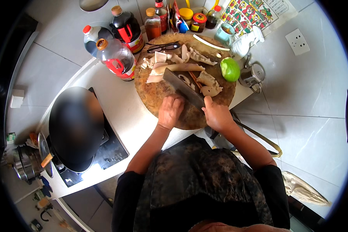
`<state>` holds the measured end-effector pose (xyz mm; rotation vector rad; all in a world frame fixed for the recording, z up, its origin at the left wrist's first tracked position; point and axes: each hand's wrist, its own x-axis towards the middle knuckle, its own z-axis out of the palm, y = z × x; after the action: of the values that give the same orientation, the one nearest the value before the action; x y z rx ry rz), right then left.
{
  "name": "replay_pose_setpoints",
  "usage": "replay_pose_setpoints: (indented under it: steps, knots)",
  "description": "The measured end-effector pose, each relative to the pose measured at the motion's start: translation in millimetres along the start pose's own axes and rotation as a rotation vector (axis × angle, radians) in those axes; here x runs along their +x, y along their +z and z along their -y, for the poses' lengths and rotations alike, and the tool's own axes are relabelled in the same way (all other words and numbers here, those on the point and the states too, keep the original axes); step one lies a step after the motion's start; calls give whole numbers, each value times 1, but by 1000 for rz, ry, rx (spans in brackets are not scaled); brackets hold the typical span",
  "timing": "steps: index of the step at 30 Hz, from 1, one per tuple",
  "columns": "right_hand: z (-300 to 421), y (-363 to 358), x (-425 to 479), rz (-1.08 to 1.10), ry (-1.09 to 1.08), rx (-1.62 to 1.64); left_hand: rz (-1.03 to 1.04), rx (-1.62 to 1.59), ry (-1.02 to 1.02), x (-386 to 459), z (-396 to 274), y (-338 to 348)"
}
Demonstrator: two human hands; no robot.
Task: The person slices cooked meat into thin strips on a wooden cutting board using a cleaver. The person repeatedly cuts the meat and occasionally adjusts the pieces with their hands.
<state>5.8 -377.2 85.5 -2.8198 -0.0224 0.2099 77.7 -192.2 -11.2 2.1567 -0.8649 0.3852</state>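
My right hand (218,115) grips the handle of a cleaver (184,88), whose broad dark blade slants up and left over a round wooden chopping board (150,95). My left hand (171,111) rests on the board close to the blade, fingers curled under. Whatever may be beneath those fingers is hidden. Beyond the blade lies a long pale strip of what looks like cooked meat or skin (179,68), with several smaller pieces around it. A curled pale piece (211,84) sits right of the brown chopsticks (195,79), which are partly covered.
On the board are eyeglasses (163,47), a white stalk (210,43) and a green fruit or vegetable (230,69). Large bottles (117,59), jars (199,21), a spray bottle (243,45) and a metal pot (252,74) surround it. Left, a dark wok (76,130) stands on the cooktop (113,153).
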Motion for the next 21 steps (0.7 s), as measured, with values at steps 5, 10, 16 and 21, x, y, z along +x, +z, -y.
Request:
replay_pose_setpoints:
  steps: [5,10,16,21]
  knots:
    - [5,2,-3,-1,-2,13,-41,70,-52,-4,-13,-7]
    - [-1,-7,-4,-9,-7,48,-50,9,-40,-6,-7,-4]
    - [7,-30,-12,25,-35,44,-24,-8,-107,-10,-2,2]
    - [4,-31,-15,40,-109,14,-31,-29,-113,-9,-2,0]
